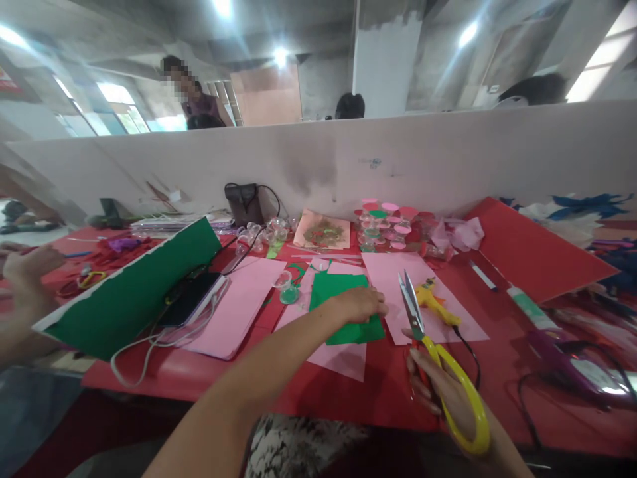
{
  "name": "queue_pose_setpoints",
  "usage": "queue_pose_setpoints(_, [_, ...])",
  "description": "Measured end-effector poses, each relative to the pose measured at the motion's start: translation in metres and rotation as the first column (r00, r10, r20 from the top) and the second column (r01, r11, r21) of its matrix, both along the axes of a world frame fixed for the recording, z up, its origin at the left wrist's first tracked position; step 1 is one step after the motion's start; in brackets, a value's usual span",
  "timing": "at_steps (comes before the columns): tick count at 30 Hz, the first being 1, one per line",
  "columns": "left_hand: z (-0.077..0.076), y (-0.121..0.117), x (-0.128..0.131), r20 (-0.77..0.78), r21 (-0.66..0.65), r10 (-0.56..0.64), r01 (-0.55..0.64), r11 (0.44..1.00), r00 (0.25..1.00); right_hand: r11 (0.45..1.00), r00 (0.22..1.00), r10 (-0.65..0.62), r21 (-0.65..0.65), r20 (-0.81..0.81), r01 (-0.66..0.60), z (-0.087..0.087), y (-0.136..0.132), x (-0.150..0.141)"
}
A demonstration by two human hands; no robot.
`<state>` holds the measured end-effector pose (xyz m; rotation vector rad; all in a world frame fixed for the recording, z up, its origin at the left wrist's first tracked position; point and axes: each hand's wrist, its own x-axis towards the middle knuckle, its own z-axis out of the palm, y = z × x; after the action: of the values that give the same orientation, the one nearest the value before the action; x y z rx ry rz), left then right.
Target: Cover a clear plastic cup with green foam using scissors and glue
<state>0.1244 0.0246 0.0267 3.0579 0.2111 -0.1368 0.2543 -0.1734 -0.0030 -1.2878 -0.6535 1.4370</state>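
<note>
My left hand (pixel 359 304) reaches across the red table and rests with curled fingers on a green paper sheet (pixel 343 307) that lies over pink sheets (pixel 428 292). My right hand (pixel 440 392) grips yellow-handled scissors (pixel 432 345) near the table's front edge, blades open and pointing away from me. A yellow glue gun (pixel 434 302) lies on the pink sheet just beyond the scissor tips.
A large green board (pixel 134 289) leans at the left over a dark tablet (pixel 192 299) with white cables. Small clear cups (pixel 259 236), pink-lidded pots (pixel 388 222), a black bag (pixel 243 202) and a glue tube (pixel 532 309) stand around. Another person's hand (pixel 27 265) is at far left.
</note>
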Motion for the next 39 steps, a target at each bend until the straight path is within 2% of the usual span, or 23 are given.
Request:
queue_pose_setpoints(5, [0.000, 0.011, 0.007, 0.020, -0.106, -0.118, 0.120, 0.987, 0.993, 0.995, 0.997, -0.073, 0.070, -0.012, 0.073, 0.004, -0.003, -0.009])
queue_pose_setpoints(7, [0.002, 0.013, 0.010, 0.029, -0.104, -0.120, 0.123, 0.987, 0.992, 0.992, 0.995, -0.095, 0.083, -0.021, 0.096, 0.006, -0.002, -0.009])
queue_pose_setpoints(9, [0.007, 0.014, 0.010, 0.081, -0.089, -0.070, 0.078, 0.993, 0.994, 0.994, 0.996, -0.082, 0.064, -0.025, 0.084, 0.006, 0.000, -0.006])
queue_pose_setpoints(11, [0.013, 0.014, 0.007, 0.206, -0.108, 0.032, -0.010, 0.994, 0.978, 0.998, 0.998, -0.049, 0.035, -0.029, 0.050, 0.006, 0.001, -0.003])
queue_pose_setpoints(13, [0.020, 0.012, 0.001, 0.388, -0.203, 0.187, -0.115, 0.972, 0.902, 0.998, 0.998, -0.054, 0.035, -0.027, 0.055, 0.008, 0.002, -0.002])
queue_pose_setpoints(15, [0.026, 0.006, -0.007, 0.574, -0.377, 0.375, -0.171, 0.910, 0.728, 0.993, 0.995, -0.098, 0.062, -0.023, 0.099, 0.013, 0.001, -0.004])
queue_pose_setpoints(17, [0.029, -0.001, -0.016, 0.693, -0.572, 0.565, -0.136, 0.809, 0.447, 0.986, 0.989, -0.142, 0.087, -0.031, 0.144, 0.019, 0.002, -0.010])
queue_pose_setpoints(18, [0.029, -0.005, -0.020, 0.694, -0.668, 0.668, -0.107, 0.736, 0.267, 0.982, 0.987, -0.158, 0.096, -0.039, 0.162, 0.022, 0.004, -0.013])
queue_pose_setpoints(19, [0.029, -0.009, -0.024, 0.641, -0.761, 0.762, -0.053, 0.647, 0.093, 0.979, 0.984, -0.172, 0.107, -0.043, 0.175, 0.025, 0.007, -0.017])
queue_pose_setpoints(20, [0.028, -0.012, -0.027, 0.547, -0.835, 0.836, 0.047, 0.549, -0.043, 0.976, 0.983, -0.181, 0.119, -0.040, 0.185, 0.026, 0.013, -0.020])
queue_pose_setpoints(21, [0.026, -0.016, -0.031, 0.430, -0.878, 0.893, 0.168, 0.448, -0.134, 0.974, 0.982, -0.185, 0.131, -0.029, 0.187, 0.028, 0.020, -0.023])
queue_pose_setpoints(23, [0.023, -0.024, -0.036, 0.205, -0.875, 0.952, 0.393, 0.282, -0.226, 0.968, 0.981, -0.193, 0.164, 0.014, 0.188, 0.029, 0.039, -0.028])
queue_pose_setpoints(25, [0.021, -0.033, -0.041, 0.032, -0.833, 0.965, 0.527, 0.169, -0.260, 0.946, 0.970, -0.242, 0.226, 0.020, 0.231, 0.030, 0.060, -0.033])
queue_pose_setpoints(26, [0.020, -0.038, -0.043, -0.034, -0.813, 0.962, 0.567, 0.130, -0.270, 0.929, 0.962, -0.271, 0.266, 0.018, 0.257, 0.030, 0.071, -0.036])
queue_pose_setpoints(28, [0.018, -0.048, -0.047, -0.130, -0.777, 0.947, 0.623, 0.088, -0.295, 0.912, 0.961, -0.276, 0.323, 0.023, 0.254, 0.032, 0.089, -0.042])
queue_pose_setpoints(31, [0.015, -0.060, -0.055, -0.184, -0.765, 0.931, 0.640, 0.066, -0.316, 0.894, 0.955, -0.296, 0.361, 0.037, 0.263, 0.037, 0.108, -0.052])
queue_pose_setpoints(34, [0.010, -0.066, -0.066, -0.153, -0.809, 0.944, 0.586, 0.051, -0.294, 0.883, 0.961, -0.273, 0.384, -0.044, 0.269, 0.043, 0.118, -0.060])
queue_pose_setpoints(39, [0.003, -0.062, -0.081, -0.057, -0.868, 0.959, 0.488, 0.090, -0.278, 0.877, 0.973, -0.230, 0.435, 0.004, 0.205, 0.041, 0.132, -0.064])
